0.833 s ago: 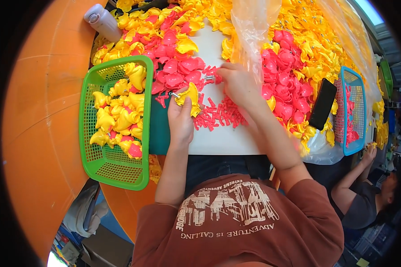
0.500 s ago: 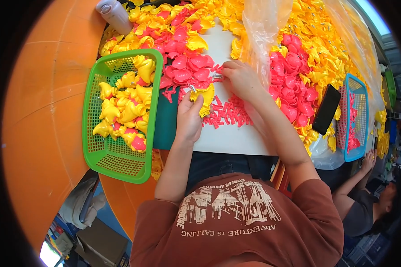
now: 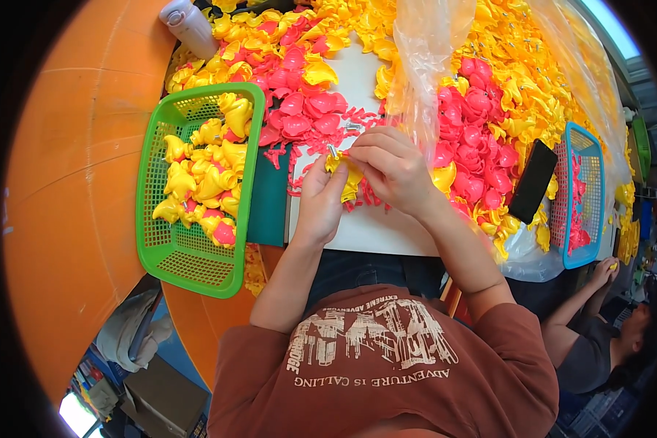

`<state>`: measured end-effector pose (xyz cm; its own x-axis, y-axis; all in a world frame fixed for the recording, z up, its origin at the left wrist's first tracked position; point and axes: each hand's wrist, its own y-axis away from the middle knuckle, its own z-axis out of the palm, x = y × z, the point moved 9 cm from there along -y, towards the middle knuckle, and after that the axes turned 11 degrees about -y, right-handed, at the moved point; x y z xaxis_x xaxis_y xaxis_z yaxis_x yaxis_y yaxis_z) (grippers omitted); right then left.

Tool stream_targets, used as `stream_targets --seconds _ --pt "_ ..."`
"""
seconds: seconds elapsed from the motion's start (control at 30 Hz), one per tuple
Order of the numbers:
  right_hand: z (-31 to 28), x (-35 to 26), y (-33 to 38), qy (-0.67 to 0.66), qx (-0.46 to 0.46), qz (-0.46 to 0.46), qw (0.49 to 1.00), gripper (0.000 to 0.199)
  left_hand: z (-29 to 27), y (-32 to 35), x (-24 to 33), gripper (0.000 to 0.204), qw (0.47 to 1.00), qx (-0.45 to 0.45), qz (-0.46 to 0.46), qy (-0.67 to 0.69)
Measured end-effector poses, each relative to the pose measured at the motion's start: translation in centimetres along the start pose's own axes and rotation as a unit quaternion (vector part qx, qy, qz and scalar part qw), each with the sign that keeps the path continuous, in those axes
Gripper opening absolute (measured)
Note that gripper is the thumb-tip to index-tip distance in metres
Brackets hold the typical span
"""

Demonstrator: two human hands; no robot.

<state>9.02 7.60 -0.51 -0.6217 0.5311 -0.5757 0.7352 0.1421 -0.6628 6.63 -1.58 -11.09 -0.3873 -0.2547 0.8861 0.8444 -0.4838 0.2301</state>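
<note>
- I see open white table (image 3: 387, 237) at lower centre, its front edge just below; the meshed green basket (image 3: 251, 175) bounds the left.
- Mid-frame, the left hand (image 3: 323, 201) pinches a curved yellow part (image 3: 350, 187).
- The right hand (image 3: 398, 164) meets it; I cannot tell what its fingertips grip.
- Glossy, cupped pink shells (image 3: 296, 125) crowd upper centre-left.

The person wears a reddish-brown T-shirt (image 3: 401, 401) with short, loose sleeves (image 3: 518, 339) — plain, in the same shade as the body. Across its front spreads a large off-white print (image 3: 376, 336), blocky and worn-looking, with tall, ragged upright shapes. Small lettering runs along its top and bottom, bolder letters down one side. Below the hem show dark blue jeans (image 3: 350, 271) — forearms (image 3: 288, 288) and hands (image 3: 396, 166) are bare.
</note>
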Motion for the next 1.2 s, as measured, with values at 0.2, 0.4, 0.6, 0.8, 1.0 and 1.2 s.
stream_targets --seconds 0.2,0.4,0.6,0.8,1.0,1.2 --pt "0.2 -0.1 0.2 -0.013 -0.003 -0.013 1.000 0.016 -0.5 0.3 0.1 0.016 0.999 0.001 0.014 -0.031" --pt "2.4 4.7 2.3 -0.269 -0.019 0.225 0.936 0.014 -1.6 0.6 -0.7 0.017 0.995 0.015 0.013 -0.102" --pt "6.9 6.0 1.8 -0.212 -0.108 0.272 0.933 0.016 -6.4 0.7 -2.5 0.020 0.995 0.073 -0.021 -0.057" --pt "7.4 9.1 -1.4 0.222 -0.141 0.213 0.941 0.020 -7.7 0.7 -2.0 0.023 0.991 0.114 -0.061 0.013" --pt "4.6 5.2 -0.6 -0.119 -0.040 0.192 0.973 0.013 -7.0 0.2 -2.3 0.024 0.980 0.101 -0.095 0.144" --pt "3.5 0.3 1.2 -0.071 -0.048 0.041 0.995 0.017 -2.5 -0.7 -0.6 0.023 0.978 0.060 -0.025 0.197"
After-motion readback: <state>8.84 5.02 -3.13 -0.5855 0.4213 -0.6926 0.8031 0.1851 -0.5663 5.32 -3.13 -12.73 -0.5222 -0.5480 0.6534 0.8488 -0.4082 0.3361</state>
